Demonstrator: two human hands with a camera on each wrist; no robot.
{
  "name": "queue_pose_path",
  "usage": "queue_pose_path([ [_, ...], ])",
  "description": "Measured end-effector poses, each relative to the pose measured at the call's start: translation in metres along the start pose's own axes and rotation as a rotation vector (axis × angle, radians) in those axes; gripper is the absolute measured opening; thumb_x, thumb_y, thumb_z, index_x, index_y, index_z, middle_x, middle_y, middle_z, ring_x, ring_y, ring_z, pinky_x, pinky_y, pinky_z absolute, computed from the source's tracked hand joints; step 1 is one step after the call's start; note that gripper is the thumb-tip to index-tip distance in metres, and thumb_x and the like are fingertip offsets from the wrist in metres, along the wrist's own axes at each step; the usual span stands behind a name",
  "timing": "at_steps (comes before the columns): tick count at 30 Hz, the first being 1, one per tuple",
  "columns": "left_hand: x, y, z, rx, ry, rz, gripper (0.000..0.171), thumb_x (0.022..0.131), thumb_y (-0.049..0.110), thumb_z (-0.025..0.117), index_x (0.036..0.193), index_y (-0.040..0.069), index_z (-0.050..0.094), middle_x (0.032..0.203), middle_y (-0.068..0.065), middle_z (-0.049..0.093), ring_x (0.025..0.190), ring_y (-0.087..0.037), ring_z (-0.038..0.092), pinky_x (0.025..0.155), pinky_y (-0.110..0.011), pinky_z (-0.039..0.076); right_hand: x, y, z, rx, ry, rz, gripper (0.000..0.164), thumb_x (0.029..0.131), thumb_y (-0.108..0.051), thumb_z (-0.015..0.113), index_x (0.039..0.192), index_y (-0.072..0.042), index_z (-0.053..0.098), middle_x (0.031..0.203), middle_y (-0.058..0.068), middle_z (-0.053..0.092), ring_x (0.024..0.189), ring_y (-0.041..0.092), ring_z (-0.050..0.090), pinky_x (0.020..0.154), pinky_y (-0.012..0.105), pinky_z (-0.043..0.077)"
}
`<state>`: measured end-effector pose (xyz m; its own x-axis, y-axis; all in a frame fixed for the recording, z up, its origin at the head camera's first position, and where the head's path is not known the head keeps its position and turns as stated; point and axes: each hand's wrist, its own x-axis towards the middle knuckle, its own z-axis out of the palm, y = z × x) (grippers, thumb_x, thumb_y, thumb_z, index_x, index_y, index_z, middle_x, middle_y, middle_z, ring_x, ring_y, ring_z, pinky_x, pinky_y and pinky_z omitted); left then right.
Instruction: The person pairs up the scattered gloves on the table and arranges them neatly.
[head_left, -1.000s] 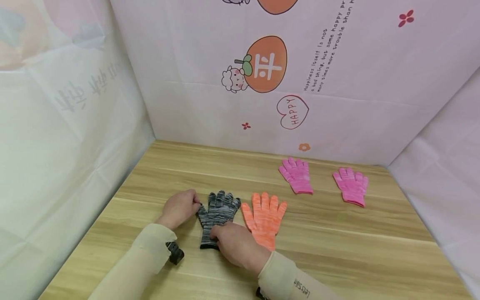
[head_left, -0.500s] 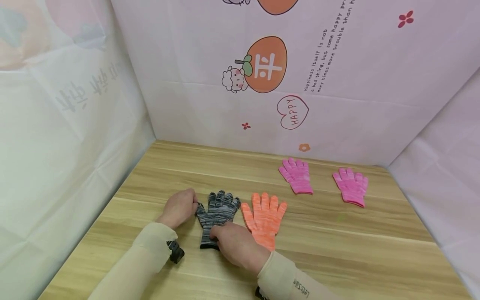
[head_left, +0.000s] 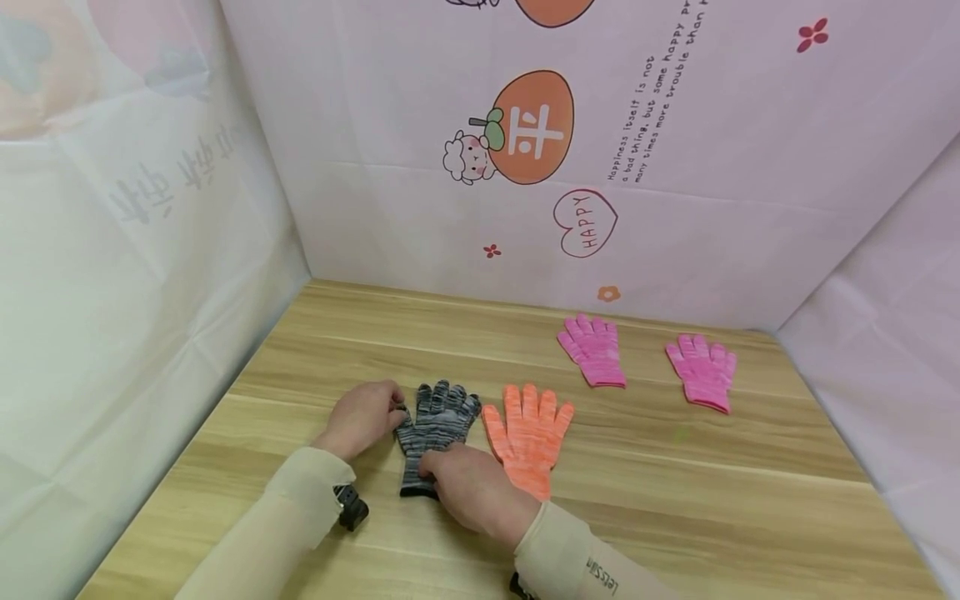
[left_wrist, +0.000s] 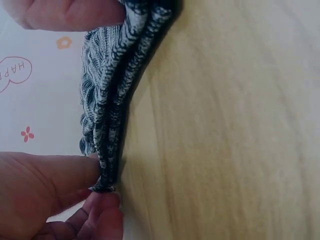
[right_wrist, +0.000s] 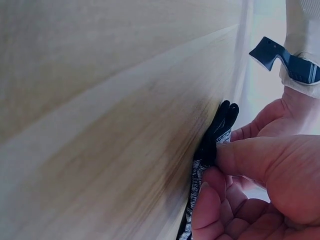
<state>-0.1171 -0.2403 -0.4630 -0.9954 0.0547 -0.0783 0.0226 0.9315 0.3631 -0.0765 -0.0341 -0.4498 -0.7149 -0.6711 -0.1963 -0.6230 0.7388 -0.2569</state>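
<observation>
On the pale wood-grain table (head_left: pixel 675 517), a black-and-grey marled knit glove (head_left: pixel 442 427) lies at nine o'clock from an orange knit glove (head_left: pixel 531 433) (almost touching). Right hand (head_left: pixel 486 492) pinching its cuff end, left hand (head_left: pixel 363 418) its thumb tip, the dark glove could skew if pulled unevenly.

Low centre in the head view, I find the right hand (head_left: pixel 483 492) covering parts of the grey glove (head_left: pixel 437 429) and orange glove (head_left: pixel 532 437); the upper-right wall lettering (head_left: pixel 654 100) runs off the top edge.
</observation>
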Motion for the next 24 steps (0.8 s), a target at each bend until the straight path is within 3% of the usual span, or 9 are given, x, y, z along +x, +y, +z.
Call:
queue_pose_path([
  [3, 0.001, 0.0, 0.0, -0.007, -0.035, 0.009, 0.016, 0.095, 0.022, 0.076, 0.108, 0.013, 0.073, 0.106, -0.006, 0.075, 0.097, -0.026, 0.07, 0.086, -0.047, 0.056, 0.0, 0.0, 0.001, 0.0, -0.002, 0.0, 0.025, 0.103, -0.015, 0.062, 0.121, -0.028, 0.074, 0.108, -0.003, 0.076, 0.102, 0.014, 0.069, 0.083, 0.033, 0.058],
  [6, 0.001, -0.001, -0.001, -0.035, -0.048, -0.009, 0.011, 0.095, 0.022, 0.075, 0.098, 0.013, 0.069, 0.097, -0.004, 0.071, 0.086, -0.021, 0.064, 0.079, -0.044, 0.054, 0.0, 0.0, 0.001, 0.002, -0.006, 0.002, 0.025, 0.103, -0.016, 0.062, 0.122, -0.028, 0.073, 0.108, -0.003, 0.075, 0.103, 0.015, 0.069, 0.083, 0.033, 0.058],
  [10, 0.001, -0.002, -0.001, -0.057, -0.049, -0.036, 0.017, 0.097, 0.023, 0.073, 0.09, 0.012, 0.062, 0.087, -0.003, 0.064, 0.078, -0.019, 0.057, 0.074, -0.041, 0.051, 0.001, 0.0, 0.001, -0.003, -0.012, 0.012, 0.026, 0.103, -0.016, 0.061, 0.122, -0.029, 0.073, 0.108, -0.002, 0.075, 0.102, 0.015, 0.069, 0.082, 0.034, 0.058],
  [14, 0.001, -0.002, 0.002, -0.027, -0.037, -0.043, 0.018, 0.098, 0.024, 0.072, 0.094, 0.01, 0.062, 0.088, -0.004, 0.065, 0.08, -0.022, 0.061, 0.076, -0.044, 0.054, 0.001, 0.0, 0.001, -0.013, -0.014, 0.015, 0.026, 0.103, -0.016, 0.061, 0.122, -0.029, 0.073, 0.107, -0.002, 0.075, 0.101, 0.015, 0.069, 0.082, 0.033, 0.058],
  [18, -0.003, 0.003, 0.002, -0.007, 0.034, -0.055, 0.02, 0.098, 0.024, 0.072, 0.105, 0.007, 0.063, 0.096, -0.008, 0.067, 0.088, -0.026, 0.065, 0.08, -0.046, 0.056, 0.002, 0.0, 0.001, -0.012, -0.015, 0.016, 0.025, 0.103, -0.016, 0.062, 0.121, -0.029, 0.073, 0.107, -0.002, 0.075, 0.1, 0.015, 0.07, 0.082, 0.034, 0.058],
  [21, -0.008, 0.009, 0.0, -0.011, 0.104, 0.03, 0.013, 0.095, 0.018, 0.073, 0.099, 0.008, 0.065, 0.091, -0.006, 0.067, 0.083, -0.023, 0.064, 0.075, -0.044, 0.056, 0.002, 0.0, 0.001, -0.003, -0.018, 0.02, 0.026, 0.103, -0.015, 0.061, 0.121, -0.028, 0.074, 0.107, -0.002, 0.075, 0.1, 0.016, 0.07, 0.081, 0.034, 0.058],
  [24, -0.015, 0.016, -0.001, 0.014, 0.125, 0.147, 0.013, 0.092, 0.014, 0.076, 0.085, 0.014, 0.065, 0.081, 0.001, 0.063, 0.075, -0.017, 0.058, 0.07, -0.039, 0.053, 0.002, 0.0, 0.001, 0.002, -0.011, 0.016, 0.026, 0.103, -0.015, 0.061, 0.121, -0.028, 0.074, 0.106, -0.002, 0.075, 0.098, 0.016, 0.069, 0.079, 0.034, 0.058],
])
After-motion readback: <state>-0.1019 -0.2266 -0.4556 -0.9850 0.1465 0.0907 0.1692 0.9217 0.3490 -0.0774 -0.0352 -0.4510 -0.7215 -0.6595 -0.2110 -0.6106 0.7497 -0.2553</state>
